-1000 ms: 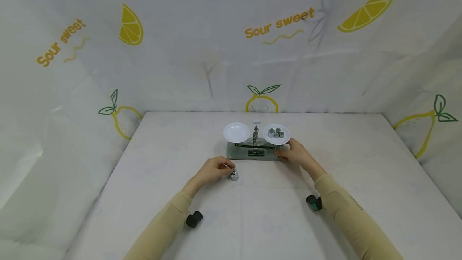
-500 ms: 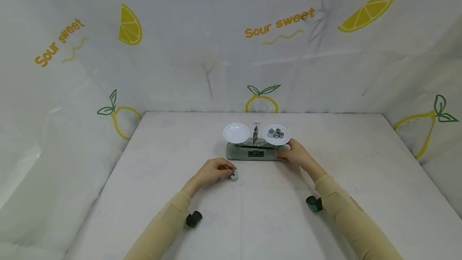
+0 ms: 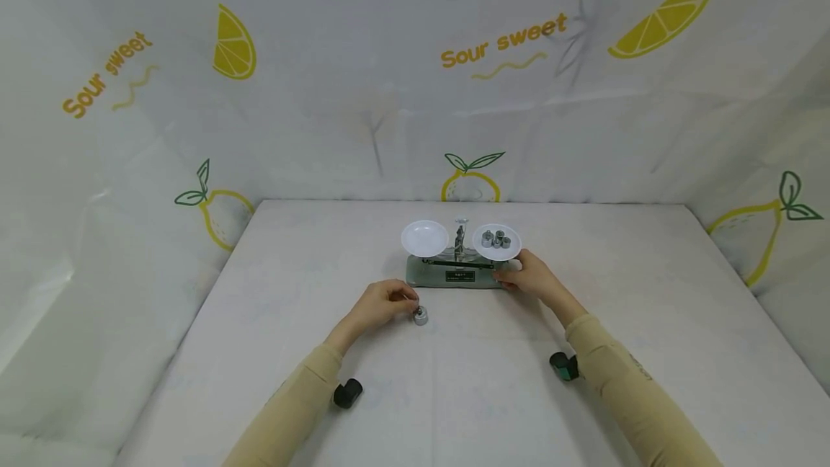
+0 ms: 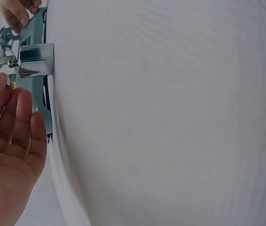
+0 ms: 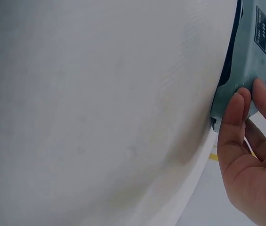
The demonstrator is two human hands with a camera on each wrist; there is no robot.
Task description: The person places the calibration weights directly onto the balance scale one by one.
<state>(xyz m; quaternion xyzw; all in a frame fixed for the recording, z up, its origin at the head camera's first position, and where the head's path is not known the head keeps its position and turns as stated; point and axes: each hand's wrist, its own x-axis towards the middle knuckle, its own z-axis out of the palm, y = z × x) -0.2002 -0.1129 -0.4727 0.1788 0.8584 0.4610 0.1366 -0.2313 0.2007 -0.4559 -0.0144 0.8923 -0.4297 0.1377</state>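
A green-based balance scale with two white pans stands toward the back of the table. Several metal weights sit on its right pan, while the left pan holds nothing. My right hand grips the base's right end, thumb and fingers on its corner in the right wrist view. In front of the base, a larger knobbed metal weight stands upright on the table. My left hand is just left of it, with fingertips close below the knob and fingers loosely bent in the left wrist view.
A white cloth covers the table, and a lemon-print sheet hangs behind and at both sides. Black wrist devices are worn under both forearms.
My left fingers have drawn slightly up and left off the weight's knob, leaving the weight standing in place. My right hand and the scale have stayed where they were.
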